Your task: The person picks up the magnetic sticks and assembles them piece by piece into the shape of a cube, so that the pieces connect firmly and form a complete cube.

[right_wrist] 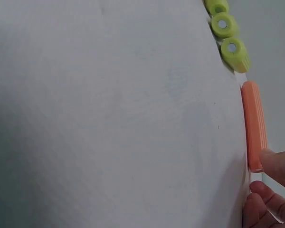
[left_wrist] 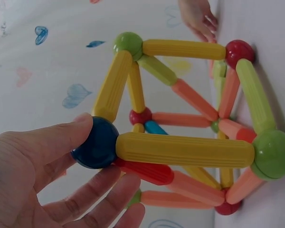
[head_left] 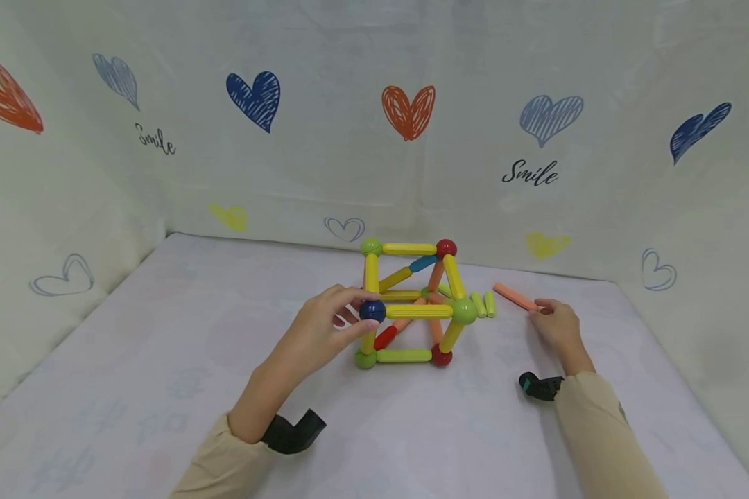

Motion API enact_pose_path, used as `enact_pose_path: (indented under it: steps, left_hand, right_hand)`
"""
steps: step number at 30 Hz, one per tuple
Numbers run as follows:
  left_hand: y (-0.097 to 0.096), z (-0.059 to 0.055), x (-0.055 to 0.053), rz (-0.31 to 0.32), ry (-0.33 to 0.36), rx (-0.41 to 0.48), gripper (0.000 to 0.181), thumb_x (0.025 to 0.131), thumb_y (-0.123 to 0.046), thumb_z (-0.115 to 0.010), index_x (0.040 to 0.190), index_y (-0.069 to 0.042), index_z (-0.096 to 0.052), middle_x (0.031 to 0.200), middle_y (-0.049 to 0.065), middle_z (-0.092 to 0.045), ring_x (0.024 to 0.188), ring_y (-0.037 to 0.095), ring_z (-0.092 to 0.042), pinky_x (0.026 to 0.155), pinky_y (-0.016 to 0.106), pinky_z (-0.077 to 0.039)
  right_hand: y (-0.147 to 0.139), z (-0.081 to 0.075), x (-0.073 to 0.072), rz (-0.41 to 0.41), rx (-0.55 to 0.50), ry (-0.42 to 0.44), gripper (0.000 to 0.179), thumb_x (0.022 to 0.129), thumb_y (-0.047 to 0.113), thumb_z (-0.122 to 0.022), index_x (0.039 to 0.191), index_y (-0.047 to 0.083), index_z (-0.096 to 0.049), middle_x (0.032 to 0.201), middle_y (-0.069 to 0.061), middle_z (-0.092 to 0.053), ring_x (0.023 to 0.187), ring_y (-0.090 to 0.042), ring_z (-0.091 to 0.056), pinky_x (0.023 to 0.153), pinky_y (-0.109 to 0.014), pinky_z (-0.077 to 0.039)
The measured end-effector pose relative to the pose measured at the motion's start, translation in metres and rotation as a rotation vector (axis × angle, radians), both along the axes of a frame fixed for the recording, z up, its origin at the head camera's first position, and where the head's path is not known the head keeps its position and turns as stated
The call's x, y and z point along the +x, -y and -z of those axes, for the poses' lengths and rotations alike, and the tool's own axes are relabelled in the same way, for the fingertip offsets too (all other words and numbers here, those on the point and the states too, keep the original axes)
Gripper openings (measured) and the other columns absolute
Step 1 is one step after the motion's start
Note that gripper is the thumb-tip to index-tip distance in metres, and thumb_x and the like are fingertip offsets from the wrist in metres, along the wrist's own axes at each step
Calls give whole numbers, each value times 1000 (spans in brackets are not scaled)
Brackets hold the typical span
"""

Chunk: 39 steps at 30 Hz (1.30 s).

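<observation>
A cube-like frame of magnetic sticks and balls stands on the table, with yellow sticks point(head_left: 419, 312), green balls point(head_left: 465, 311) and red balls point(head_left: 446, 249) on the side facing me. My left hand point(head_left: 324, 322) pinches the dark blue ball point(left_wrist: 96, 142) at the frame's upper near corner between thumb and fingers. To the right of the frame, my right hand point(head_left: 557, 326) pinches the near end of a loose orange magnetic stick point(right_wrist: 254, 126). The thumb covers part of that end in the right wrist view. Diagonal sticks, one red and orange point(left_wrist: 149, 172), cross inside the frame.
Short light-green sticks point(head_left: 489, 304) lie between the frame and the orange stick. Black wrist-worn devices point(head_left: 293, 431) sit at both wrists. A pale cloth wall with printed hearts point(head_left: 408, 112) rises behind the white table point(head_left: 131, 374).
</observation>
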<state>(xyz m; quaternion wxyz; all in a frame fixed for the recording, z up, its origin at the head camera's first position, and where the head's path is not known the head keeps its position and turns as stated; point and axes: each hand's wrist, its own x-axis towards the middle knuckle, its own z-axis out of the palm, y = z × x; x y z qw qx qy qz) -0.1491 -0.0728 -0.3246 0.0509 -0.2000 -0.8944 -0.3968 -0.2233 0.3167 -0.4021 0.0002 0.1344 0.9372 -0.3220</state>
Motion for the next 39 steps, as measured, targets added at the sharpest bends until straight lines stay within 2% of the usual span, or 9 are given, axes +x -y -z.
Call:
enact_pose_path:
  steps: [10, 17, 19, 23, 25, 28, 32, 37, 39]
  left_hand:
    - [1, 1, -1, 12, -5, 2, 39, 81, -28, -70, 117, -16, -62, 96, 2, -59, 86, 14, -60, 75, 27, -53]
    - [0, -1, 0, 6, 3, 2, 41, 80, -28, -71, 118, -17, -62, 96, 0, -59, 86, 13, -60, 75, 27, -53]
    - [0, -1, 0, 4, 6, 3, 41, 80, -27, -71, 118, -17, -62, 96, 1, -59, 86, 13, -60, 76, 27, -53]
    - [0, 0, -1, 8, 10, 5, 40, 80, -27, -71, 118, -17, -62, 96, 2, -59, 86, 14, -60, 76, 27, -53]
    - [0, 0, 0, 8, 11, 5, 39, 81, -27, -71, 117, -17, -62, 96, 2, -59, 86, 14, -59, 76, 28, -53]
    - [0, 0, 0, 2, 12, -3, 39, 81, -28, -70, 118, -17, -62, 96, 1, -59, 87, 14, -60, 76, 27, -53]
    - [0, -1, 0, -1, 10, -8, 40, 81, -27, -71, 118, -17, -61, 97, 1, -59, 87, 14, -60, 76, 28, -53]
    - [0, -1, 0, 2, -1, -6, 39, 81, -27, -70, 118, -17, -62, 96, 2, -59, 87, 14, -60, 76, 28, -53]
    - [0, 0, 0, 1, 1, -7, 38, 81, -27, -70, 117, -17, -62, 96, 2, -59, 87, 14, -60, 76, 28, -53]
  right_hand:
    - [-2, 3, -3, -3, 47, -22, 39, 93, 15, -49, 124, -10, -47, 113, -34, -49, 102, -44, -47, 84, -51, -41]
    - [-2, 1, 1, -47, 64, -63, 39, 94, 14, -45, 121, -13, -48, 115, -35, -50, 104, -45, -49, 85, -50, -42]
    - [-1, -2, 4, -51, 43, -81, 39, 94, 14, -44, 121, -14, -48, 111, -32, -54, 92, -36, -55, 77, -42, -46]
    - [-1, -10, 15, -61, -30, -137, 38, 96, 15, -47, 121, -14, -49, 104, -26, -63, 69, -2, -55, 62, -20, -46]
    - [0, -13, 21, -59, -68, -149, 39, 97, 17, -48, 123, -12, -48, 106, -26, -63, 69, 3, -55, 66, -20, -49]
    - [-21, 13, 14, -56, -85, -207, 49, 96, 36, -48, 126, -2, -49, 104, -15, -66, 75, 0, -59, 69, -20, -51]
    - [-48, 52, 11, -44, -71, -255, 59, 88, 59, -46, 127, 15, -50, 102, -1, -65, 81, -8, -62, 68, -16, -48]
    - [-35, 47, 46, -74, -81, -264, 51, 87, 57, -50, 122, 19, -52, 99, -2, -65, 79, -11, -63, 67, -19, -49]
    - [-21, 35, 65, -102, -105, -254, 48, 88, 52, -53, 120, 16, -54, 96, -4, -65, 76, -11, -63, 65, -21, -49]
